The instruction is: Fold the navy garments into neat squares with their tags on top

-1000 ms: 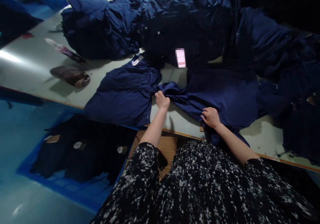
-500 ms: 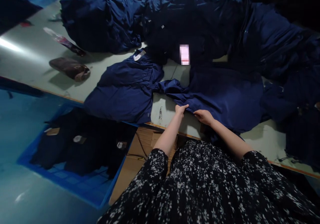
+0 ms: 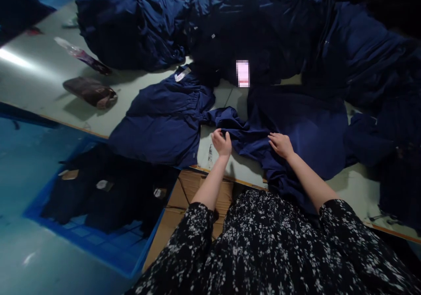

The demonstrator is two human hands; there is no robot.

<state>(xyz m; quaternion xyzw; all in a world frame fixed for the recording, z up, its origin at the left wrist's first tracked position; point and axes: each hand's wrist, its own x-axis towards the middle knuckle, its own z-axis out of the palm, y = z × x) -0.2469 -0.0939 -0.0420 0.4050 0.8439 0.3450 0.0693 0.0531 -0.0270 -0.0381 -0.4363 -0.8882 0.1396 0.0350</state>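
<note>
A navy garment [image 3: 312, 128] lies spread on the table in front of me, its lower front edge bunched and hanging over the table edge. My right hand [image 3: 281, 145] rests on its left part, fingers stretched out over the cloth. At the garment's narrow, crumpled left end [image 3: 226, 117], my left hand [image 3: 222, 143] is beside the cloth with thumb and fingers apart; whether the fingertips touch it I cannot tell. A second navy garment [image 3: 158, 122] with gathered cloth and a white label [image 3: 183, 74] lies to the left, meeting that crumpled end.
Large heaps of navy garments [image 3: 250, 19] line the back of the pale table [image 3: 46, 84]. A dark brown pouch [image 3: 89, 92] and a clear plastic packet [image 3: 82, 56] lie at left. Below stands a blue crate [image 3: 108, 260] of dark clothes, beside cardboard [image 3: 164, 238].
Both hands have come off the garment's front edge and moved apart, the left leftward, the right onto the cloth. More of the cloth now bunches and droops at the table's front.
</note>
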